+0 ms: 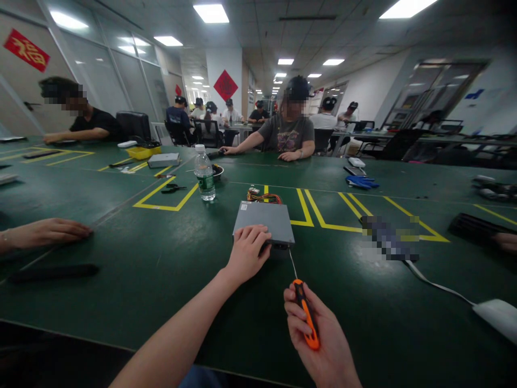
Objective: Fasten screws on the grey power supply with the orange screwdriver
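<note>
Glossy tabletop point(161, 237), boxy metal case point(264, 214), screwdriver point(307, 315)

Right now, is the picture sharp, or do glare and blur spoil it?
All in the head view: ceiling lights look blown white; the green table carries pale sheen; the top right corner is dark; the screwdriver reads clearly; the black object at left looks blurred.

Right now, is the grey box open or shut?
The box looks shut: its top panel lies in place, with the left hand on it.
</note>
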A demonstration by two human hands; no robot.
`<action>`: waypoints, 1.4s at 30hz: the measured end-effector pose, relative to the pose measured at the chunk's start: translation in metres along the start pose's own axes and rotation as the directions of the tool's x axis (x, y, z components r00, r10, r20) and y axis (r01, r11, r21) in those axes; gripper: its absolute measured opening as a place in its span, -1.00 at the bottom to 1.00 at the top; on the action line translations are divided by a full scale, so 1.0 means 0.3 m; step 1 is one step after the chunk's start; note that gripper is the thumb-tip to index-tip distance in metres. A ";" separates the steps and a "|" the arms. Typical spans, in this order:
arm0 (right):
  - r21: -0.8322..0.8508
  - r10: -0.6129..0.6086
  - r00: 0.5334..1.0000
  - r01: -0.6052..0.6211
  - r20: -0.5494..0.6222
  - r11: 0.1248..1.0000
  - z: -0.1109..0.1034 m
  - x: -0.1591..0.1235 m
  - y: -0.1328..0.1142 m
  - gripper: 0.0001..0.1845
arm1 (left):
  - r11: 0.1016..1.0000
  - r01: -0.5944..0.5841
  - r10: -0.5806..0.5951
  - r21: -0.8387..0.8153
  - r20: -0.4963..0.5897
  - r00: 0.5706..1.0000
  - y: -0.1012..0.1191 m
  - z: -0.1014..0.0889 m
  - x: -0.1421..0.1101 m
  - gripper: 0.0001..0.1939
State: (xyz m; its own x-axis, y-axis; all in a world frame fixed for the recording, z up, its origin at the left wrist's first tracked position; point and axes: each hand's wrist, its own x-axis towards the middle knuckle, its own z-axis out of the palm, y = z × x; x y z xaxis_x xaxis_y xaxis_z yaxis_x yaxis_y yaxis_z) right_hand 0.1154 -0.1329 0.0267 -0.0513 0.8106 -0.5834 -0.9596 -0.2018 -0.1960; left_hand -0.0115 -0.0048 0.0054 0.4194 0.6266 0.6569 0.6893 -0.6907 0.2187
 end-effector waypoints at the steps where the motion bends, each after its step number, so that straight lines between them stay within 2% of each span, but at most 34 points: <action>1: -0.020 -0.018 1.000 0.017 -0.017 1.000 -0.002 0.001 0.002 -0.77 | 1.000 0.001 -0.001 -0.001 0.001 1.000 0.000 0.000 0.000 -0.83; 5: -0.139 -0.125 0.986 0.109 -0.109 0.984 -0.018 0.011 0.012 -0.92 | 1.000 0.003 -0.002 -0.010 0.009 1.000 0.004 -0.005 0.002 -0.82; 8: -0.155 -0.137 0.981 0.116 -0.134 0.981 -0.023 0.013 0.014 -0.91 | 1.000 -0.002 0.002 -0.011 0.016 1.000 0.005 -0.007 0.004 -0.82; 14: -0.151 -0.078 0.994 0.065 -0.082 0.986 0.002 0.001 0.017 -0.82 | 1.000 -0.001 0.001 -0.010 0.022 1.000 0.001 -0.008 0.003 -0.82; 18: -0.136 -0.104 0.992 0.093 -0.076 0.986 0.004 0.000 0.027 -0.83 | 1.000 0.000 0.000 -0.012 0.022 1.000 0.001 -0.007 0.003 -0.82; 22: -0.130 -0.120 0.987 0.106 -0.105 0.986 -0.015 0.005 0.026 -0.93 | 1.000 0.001 -0.001 -0.006 0.013 1.000 0.002 -0.005 0.002 -0.82; 24: -0.100 -0.109 0.988 0.098 -0.107 0.990 -0.020 0.004 0.022 -0.91 | 1.000 0.003 -0.003 -0.006 0.018 1.000 0.002 -0.004 0.002 -0.82; 28: -0.074 -0.075 0.996 0.071 -0.048 0.995 -0.014 0.000 0.018 -0.80 | 1.000 0.005 -0.004 -0.007 0.027 1.000 0.000 -0.003 0.002 -0.81; 32: -0.134 -0.091 0.996 0.091 0.009 0.987 -0.012 0.012 0.029 -0.79 | 1.000 0.003 -0.003 -0.006 0.022 1.000 0.000 -0.003 0.002 -0.81; 37: -0.169 -0.156 0.986 0.145 -0.052 0.975 -0.026 0.030 0.039 -0.93 | 1.000 0.000 0.000 -0.006 0.017 1.000 0.000 -0.009 0.001 -0.82; 39: -0.152 -0.140 0.988 0.127 -0.072 0.980 -0.027 0.026 0.035 -0.97 | 1.000 -0.001 0.001 -0.005 0.019 1.000 0.000 -0.010 0.002 -0.82; 42: -0.071 -0.076 0.996 0.072 -0.049 0.995 -0.021 0.013 0.023 -0.89 | 1.000 -0.003 0.003 -0.004 0.017 1.000 0.001 -0.009 0.003 -0.81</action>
State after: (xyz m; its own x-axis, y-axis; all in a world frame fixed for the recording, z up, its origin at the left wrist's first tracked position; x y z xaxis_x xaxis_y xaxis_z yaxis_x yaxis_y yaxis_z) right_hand 0.1103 -0.1347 0.0182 0.0352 0.7958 -0.6046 -0.9387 -0.1812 -0.2931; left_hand -0.0126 -0.0054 0.0078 0.4313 0.6308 0.6450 0.6857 -0.6938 0.2199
